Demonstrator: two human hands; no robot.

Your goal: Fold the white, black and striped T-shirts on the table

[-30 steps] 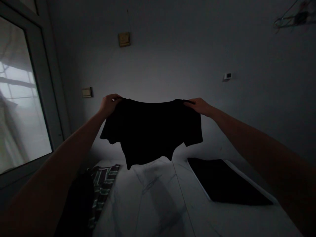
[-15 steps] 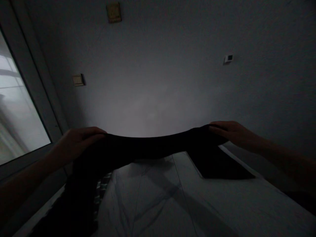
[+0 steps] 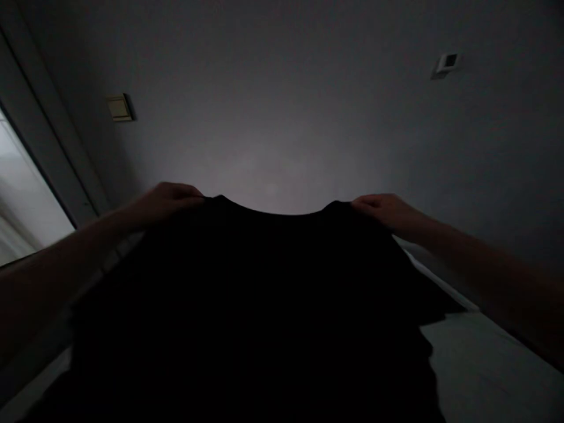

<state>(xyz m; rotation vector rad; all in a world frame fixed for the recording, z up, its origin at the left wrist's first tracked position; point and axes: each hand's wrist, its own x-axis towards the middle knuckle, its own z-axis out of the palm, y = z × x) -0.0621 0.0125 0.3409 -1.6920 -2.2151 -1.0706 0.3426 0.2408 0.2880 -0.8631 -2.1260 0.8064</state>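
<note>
A black shirt hangs spread between my two hands, its curved neckline at the top and a sleeve on either side. My left hand pinches the shirt's top edge at the left shoulder. At the right shoulder, the fingers of my right hand are closed on the cloth. The shirt hides most of the pale surface beneath it. In the dim light no detail shows on the black fabric.
Behind the shirt rises a grey wall with a switch at left and a small white device at right. A framed window stands at far left. The pale marbled surface shows at lower right.
Both hands are higher in view, and the shirt, earlier a narrow sagging band at the top, now hangs open and broad over the pale surface. The view has shifted.
</note>
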